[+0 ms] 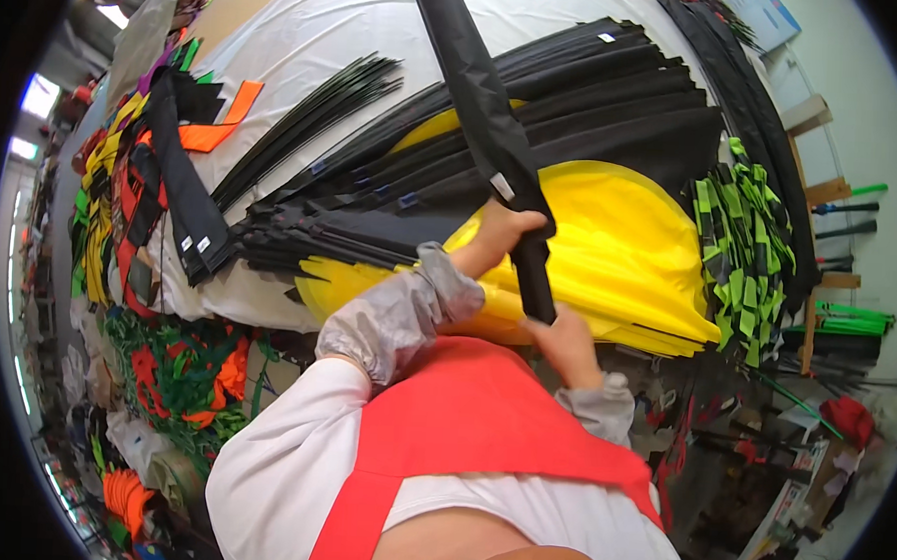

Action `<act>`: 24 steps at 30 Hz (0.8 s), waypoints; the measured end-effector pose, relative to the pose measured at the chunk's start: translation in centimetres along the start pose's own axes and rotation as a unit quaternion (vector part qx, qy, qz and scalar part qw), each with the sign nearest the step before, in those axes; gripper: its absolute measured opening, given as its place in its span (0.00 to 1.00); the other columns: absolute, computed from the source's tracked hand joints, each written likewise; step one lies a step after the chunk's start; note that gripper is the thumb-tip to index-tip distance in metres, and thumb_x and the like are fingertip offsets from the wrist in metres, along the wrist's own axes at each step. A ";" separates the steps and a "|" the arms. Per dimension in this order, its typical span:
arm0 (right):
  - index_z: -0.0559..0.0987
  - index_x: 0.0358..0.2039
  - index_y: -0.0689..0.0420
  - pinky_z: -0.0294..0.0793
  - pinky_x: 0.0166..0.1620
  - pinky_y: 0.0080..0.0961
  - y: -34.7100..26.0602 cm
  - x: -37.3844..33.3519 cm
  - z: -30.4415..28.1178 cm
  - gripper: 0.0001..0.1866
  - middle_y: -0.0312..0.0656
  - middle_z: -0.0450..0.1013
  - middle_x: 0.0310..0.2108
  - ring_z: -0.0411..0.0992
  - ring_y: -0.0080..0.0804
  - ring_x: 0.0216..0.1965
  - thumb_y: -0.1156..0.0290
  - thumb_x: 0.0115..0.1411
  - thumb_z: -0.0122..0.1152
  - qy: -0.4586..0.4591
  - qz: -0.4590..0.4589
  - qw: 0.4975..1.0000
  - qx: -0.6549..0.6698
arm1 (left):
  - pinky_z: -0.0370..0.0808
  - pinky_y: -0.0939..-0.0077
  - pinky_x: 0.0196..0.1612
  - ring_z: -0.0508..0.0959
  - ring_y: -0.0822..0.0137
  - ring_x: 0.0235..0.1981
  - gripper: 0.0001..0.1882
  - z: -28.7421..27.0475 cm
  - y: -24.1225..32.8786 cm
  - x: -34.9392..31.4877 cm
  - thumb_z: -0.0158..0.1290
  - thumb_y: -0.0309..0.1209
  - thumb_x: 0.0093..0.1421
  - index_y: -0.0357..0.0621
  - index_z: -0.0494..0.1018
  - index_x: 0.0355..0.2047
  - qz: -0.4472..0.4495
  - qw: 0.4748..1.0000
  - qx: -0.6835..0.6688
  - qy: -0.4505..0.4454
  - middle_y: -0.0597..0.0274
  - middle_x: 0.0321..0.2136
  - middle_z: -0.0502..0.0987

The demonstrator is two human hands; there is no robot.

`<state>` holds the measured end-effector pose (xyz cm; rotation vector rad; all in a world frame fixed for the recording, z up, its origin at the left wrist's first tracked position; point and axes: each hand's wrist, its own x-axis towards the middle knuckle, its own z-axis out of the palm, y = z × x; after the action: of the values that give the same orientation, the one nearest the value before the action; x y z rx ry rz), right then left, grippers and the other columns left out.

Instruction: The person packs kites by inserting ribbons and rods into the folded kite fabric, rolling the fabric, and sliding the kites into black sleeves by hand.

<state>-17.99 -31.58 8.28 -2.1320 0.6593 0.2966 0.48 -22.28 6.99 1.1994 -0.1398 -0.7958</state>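
A long, narrow black fabric sleeve (474,86) with a small white label runs from the top of the view down toward my body. My left hand (498,236) is closed around it just below the label. Lower down, my right hand (564,343) grips its near end, with the fingertips partly hidden. Beneath the sleeve lie yellow fabric pieces (620,252) in a fanned stack. Beyond and left of these spreads a pile of black fabric pieces (615,137), some with small labels.
A bundle of thin black rods (310,124) lies on the white-covered table (325,19). Green-and-black strips (745,253) are piled at the right, beside long black fabric (752,93). Black, orange and yellow strips hang at the left near a folded black piece (178,168). Green netting (155,362) lies below.
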 end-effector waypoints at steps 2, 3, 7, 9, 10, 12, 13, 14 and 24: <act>0.81 0.35 0.60 0.74 0.37 0.47 -0.4 -0.2 0.6 0.21 0.58 0.78 0.29 0.77 0.57 0.34 0.54 0.48 0.70 -0.035 0.048 0.988 0.141 | 0.78 0.74 0.34 0.81 0.67 0.31 0.11 -0.6 -3.3 0.9 0.58 0.25 0.51 0.34 0.75 0.36 0.007 0.999 0.051 -0.017 0.58 0.29 0.79; 0.80 0.34 0.61 0.75 0.36 0.44 1.1 1.8 1.8 0.21 0.56 0.78 0.27 0.77 0.55 0.32 0.57 0.47 0.71 0.055 0.005 0.995 0.084 | 0.78 0.74 0.34 0.80 0.68 0.32 0.13 0.2 -6.5 -0.2 0.58 0.25 0.51 0.35 0.75 0.37 0.017 0.998 0.051 -0.038 0.60 0.31 0.79; 0.79 0.36 0.65 0.76 0.36 0.39 4.2 6.5 5.4 0.24 0.53 0.78 0.27 0.78 0.50 0.33 0.61 0.42 0.73 0.149 0.012 0.989 -0.004 | 0.75 0.72 0.48 0.79 0.66 0.41 0.17 -1.5 -11.3 -1.4 0.56 0.26 0.56 0.39 0.74 0.46 -0.172 0.979 -0.102 -0.031 0.60 0.40 0.79; 0.78 0.41 0.65 0.77 0.37 0.31 5.0 6.2 5.7 0.21 0.47 0.79 0.34 0.79 0.38 0.35 0.70 0.47 0.72 0.055 0.021 0.984 0.169 | 0.75 0.71 0.50 0.80 0.65 0.42 0.17 -3.0 -11.2 -1.8 0.56 0.25 0.58 0.39 0.73 0.49 -0.204 0.953 -0.212 -0.075 0.58 0.41 0.79; 0.78 0.41 0.65 0.77 0.37 0.31 5.6 5.5 6.1 0.21 0.47 0.79 0.34 0.79 0.38 0.35 0.70 0.47 0.72 0.048 0.028 0.984 0.170 | 0.75 0.71 0.50 0.80 0.65 0.42 0.17 -3.3 -11.8 -2.7 0.56 0.25 0.58 0.39 0.73 0.49 -0.211 0.951 -0.214 -0.069 0.58 0.41 0.79; 0.75 0.48 0.63 0.77 0.39 0.22 6.8 4.1 7.0 0.20 0.42 0.78 0.40 0.77 0.30 0.36 0.79 0.53 0.67 0.006 0.013 0.829 0.560 | 0.75 0.71 0.50 0.79 0.66 0.42 0.18 -3.8 -12.7 -4.4 0.54 0.22 0.58 0.39 0.71 0.50 -0.157 0.977 -0.126 -0.075 0.60 0.41 0.79; 0.71 0.53 0.63 0.76 0.40 0.16 7.6 3.7 6.6 0.22 0.41 0.76 0.45 0.77 0.28 0.38 0.83 0.57 0.61 -0.051 0.025 0.834 0.549 | 0.74 0.73 0.48 0.78 0.69 0.41 0.21 -4.8 -12.9 -4.4 0.53 0.19 0.55 0.39 0.70 0.51 -0.175 0.977 -0.058 -0.107 0.61 0.41 0.78; 0.71 0.53 0.63 0.76 0.40 0.16 7.8 3.2 6.8 0.22 0.41 0.76 0.45 0.77 0.28 0.38 0.83 0.57 0.61 -0.053 0.029 0.833 0.550 | 0.74 0.73 0.48 0.78 0.69 0.41 0.21 -5.2 -13.3 -4.9 0.53 0.19 0.55 0.39 0.70 0.51 -0.179 0.977 -0.058 -0.104 0.61 0.41 0.78; 0.80 0.28 0.64 0.72 0.25 0.20 7.2 5.8 8.1 0.09 0.42 0.76 0.18 0.75 0.27 0.21 0.70 0.56 0.65 0.007 0.120 0.925 0.361 | 0.75 0.72 0.42 0.78 0.68 0.37 0.14 -6.6 -14.2 -6.7 0.51 0.22 0.57 0.41 0.74 0.45 -0.120 0.954 0.240 -0.132 0.64 0.38 0.79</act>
<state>-16.93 -30.67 -3.95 -1.3506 0.8780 0.1334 -7.87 -14.90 -5.86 1.5818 -0.4320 -1.1793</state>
